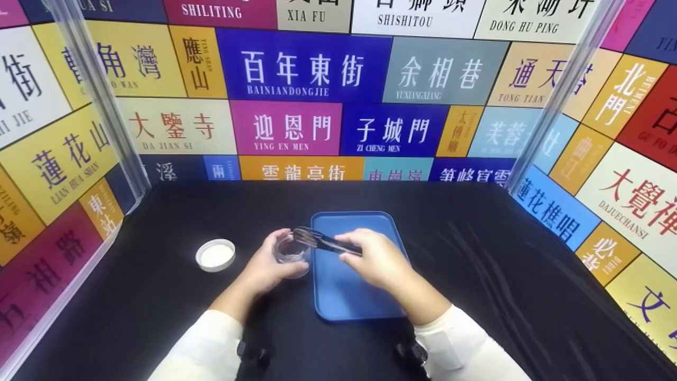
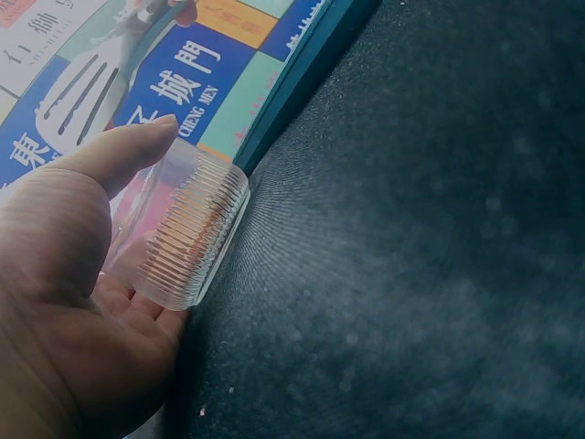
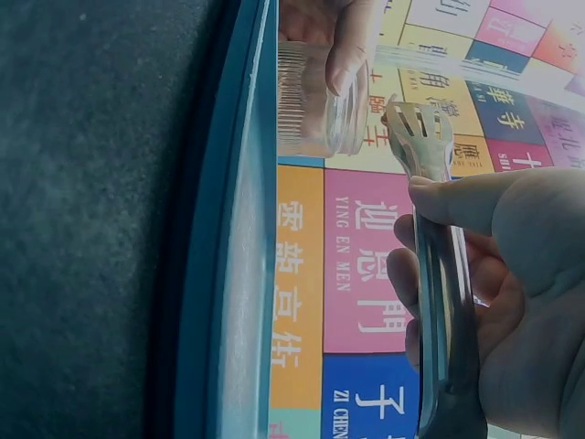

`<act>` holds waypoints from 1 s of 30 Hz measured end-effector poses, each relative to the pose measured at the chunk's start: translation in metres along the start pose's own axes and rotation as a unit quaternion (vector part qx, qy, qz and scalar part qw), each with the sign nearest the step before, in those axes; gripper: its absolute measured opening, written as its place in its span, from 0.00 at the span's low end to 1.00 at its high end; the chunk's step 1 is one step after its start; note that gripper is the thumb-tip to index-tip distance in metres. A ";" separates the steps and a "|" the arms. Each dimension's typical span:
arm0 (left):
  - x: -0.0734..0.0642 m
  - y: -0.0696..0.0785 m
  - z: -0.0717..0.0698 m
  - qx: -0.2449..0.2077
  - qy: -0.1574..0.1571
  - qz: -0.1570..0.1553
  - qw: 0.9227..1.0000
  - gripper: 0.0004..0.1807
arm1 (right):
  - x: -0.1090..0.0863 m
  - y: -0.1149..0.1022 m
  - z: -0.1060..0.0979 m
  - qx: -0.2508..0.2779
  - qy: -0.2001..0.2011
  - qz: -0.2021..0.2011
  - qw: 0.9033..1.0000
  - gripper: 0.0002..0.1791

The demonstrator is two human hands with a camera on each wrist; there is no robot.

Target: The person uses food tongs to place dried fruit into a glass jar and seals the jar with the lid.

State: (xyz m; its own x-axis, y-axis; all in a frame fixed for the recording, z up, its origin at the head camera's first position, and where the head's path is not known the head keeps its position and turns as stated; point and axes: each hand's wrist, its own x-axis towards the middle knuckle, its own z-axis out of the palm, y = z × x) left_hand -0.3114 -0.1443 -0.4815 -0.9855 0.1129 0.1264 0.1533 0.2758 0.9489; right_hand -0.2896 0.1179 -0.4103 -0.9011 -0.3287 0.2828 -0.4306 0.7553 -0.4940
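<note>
My left hand (image 1: 264,270) grips a clear jar (image 1: 292,253) with its mouth uncovered, thumb on the near side and fingers round the far side. Vertical ribs run along the jar's wall in the left wrist view (image 2: 196,233). In my right hand (image 1: 378,259) is a pair of metal tongs (image 3: 443,302), held along the arms with the thumb on top. The slotted head of the tongs (image 2: 82,96) points left and overlaps the jar's mouth in the head view. The jar is beside the left edge of a blue tray (image 1: 349,296), and the right hand is over the tray.
A white round lid (image 1: 216,255) lies on the black tablecloth (image 1: 174,211) to the left of the jar. Colourful printed panels (image 1: 304,66) wall in the table at the back and both sides, with clear corner posts (image 1: 550,100). Creases run through the cloth at right.
</note>
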 end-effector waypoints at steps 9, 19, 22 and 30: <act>0.000 0.000 0.000 0.011 0.002 -0.003 1.000 0.53 | 0.000 -0.001 0.001 0.000 0.005 -0.005 1.000 0.22; 0.001 -0.001 0.000 -0.003 0.000 -0.006 1.000 0.53 | 0.001 0.000 0.000 -0.004 0.004 -0.006 1.000 0.27; 0.001 -0.001 0.000 -0.007 -0.001 -0.008 1.000 0.53 | 0.002 0.001 -0.001 0.003 -0.009 0.011 1.000 0.33; 0.001 -0.001 -0.001 0.002 -0.001 -0.010 1.000 0.53 | 0.003 0.003 -0.003 0.020 -0.015 0.051 0.998 0.40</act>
State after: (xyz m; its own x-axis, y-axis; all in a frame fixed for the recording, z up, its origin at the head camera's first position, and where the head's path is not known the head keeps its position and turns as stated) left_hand -0.3127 -0.1450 -0.4818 -0.9883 0.1090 0.1063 0.1333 0.2814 0.9503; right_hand -0.2938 0.1207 -0.4080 -0.9410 -0.2686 0.2056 -0.3382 0.7622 -0.5519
